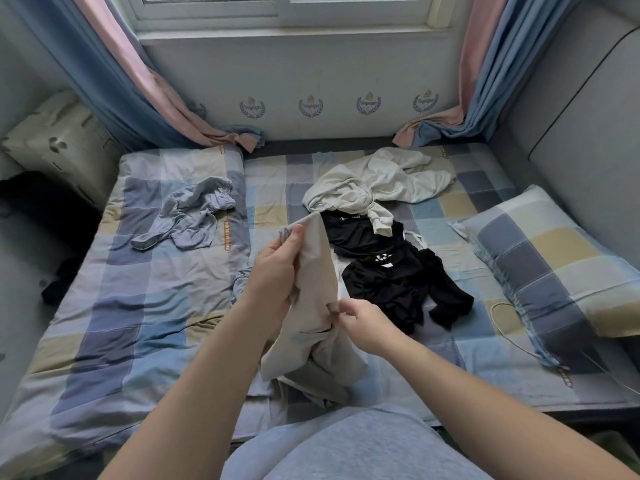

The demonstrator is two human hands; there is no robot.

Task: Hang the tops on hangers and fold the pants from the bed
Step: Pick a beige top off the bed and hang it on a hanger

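Two hands hold one beige garment (317, 271): our right hand (363, 325), nearer us, pinches a fold at mid-length, while our left hand (277, 271), farther and higher, curls fingers and thumb round the top edge. Long axis runs from the left grip down toward us, loose end bunched on the bed (138, 306) below both grips, so we judge the right hand best placed to straighten it. Beyond the pinch lie black clothes (391, 285), then a cream top (374, 185).
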